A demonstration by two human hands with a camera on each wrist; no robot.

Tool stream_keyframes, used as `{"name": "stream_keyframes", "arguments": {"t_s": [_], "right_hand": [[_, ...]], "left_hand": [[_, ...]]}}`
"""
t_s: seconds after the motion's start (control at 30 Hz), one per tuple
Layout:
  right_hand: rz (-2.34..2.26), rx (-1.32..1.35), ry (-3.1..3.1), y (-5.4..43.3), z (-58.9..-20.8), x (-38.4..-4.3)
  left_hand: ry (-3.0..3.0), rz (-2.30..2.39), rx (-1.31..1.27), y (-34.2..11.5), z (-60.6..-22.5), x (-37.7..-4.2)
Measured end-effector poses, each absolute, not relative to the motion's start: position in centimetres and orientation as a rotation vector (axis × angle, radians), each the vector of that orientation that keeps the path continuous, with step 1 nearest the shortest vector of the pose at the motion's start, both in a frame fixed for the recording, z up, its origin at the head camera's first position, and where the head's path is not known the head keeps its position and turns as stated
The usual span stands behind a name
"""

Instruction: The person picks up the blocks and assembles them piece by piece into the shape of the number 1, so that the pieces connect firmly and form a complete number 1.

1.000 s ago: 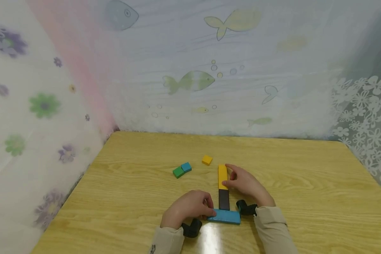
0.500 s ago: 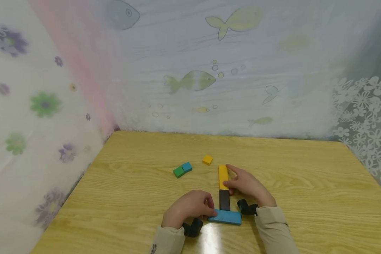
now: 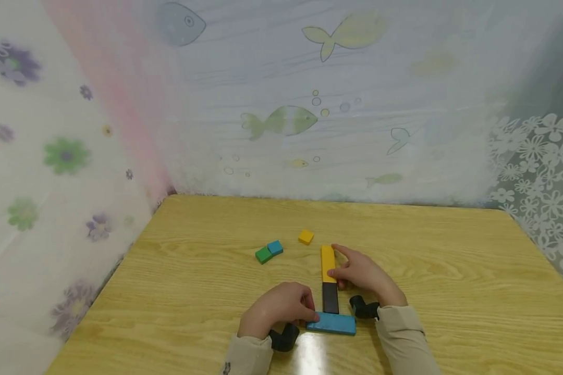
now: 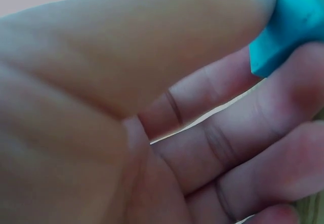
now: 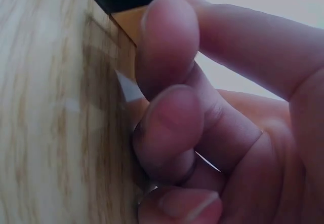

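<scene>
A long blue block (image 3: 335, 324) lies crosswise on the table. My left hand (image 3: 281, 308) pinches its left end, thumb over the top and fingers at the side; the left wrist view shows the block's corner (image 4: 288, 31) between thumb and fingers. From the blue block's far side a black block (image 3: 330, 298) runs away, end to end with a long yellow block (image 3: 327, 263). My right hand (image 3: 362, 271) holds the yellow block along its right side, thumb on top and index finger at the far end. The right wrist view shows its other fingers curled low beside the blocks.
Farther back on the wooden table (image 3: 192, 281) lie a small yellow block (image 3: 306, 237), a small blue block (image 3: 275, 247) and a small green block (image 3: 264, 255), the last two touching. Patterned cloth walls (image 3: 272, 67) rise behind and to the left.
Both hands keep almost the same hold and place. The whole head view shifts slightly, and the blocks stay in the same layout.
</scene>
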State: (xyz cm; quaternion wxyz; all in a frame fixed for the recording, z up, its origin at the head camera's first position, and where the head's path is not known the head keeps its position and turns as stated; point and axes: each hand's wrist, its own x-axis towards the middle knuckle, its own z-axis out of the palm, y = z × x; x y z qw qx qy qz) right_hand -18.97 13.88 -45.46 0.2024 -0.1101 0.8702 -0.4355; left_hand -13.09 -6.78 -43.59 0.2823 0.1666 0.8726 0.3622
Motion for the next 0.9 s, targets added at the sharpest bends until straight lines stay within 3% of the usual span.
{"name": "stream_keyframes", "arguments": {"t_s": [0.9], "right_hand": [[-1.220,-0.319,2.426,13.83,-45.58,-18.87]], "left_hand": [[2.330,0.941,0.465,-6.78,-43.82,-13.03]]}}
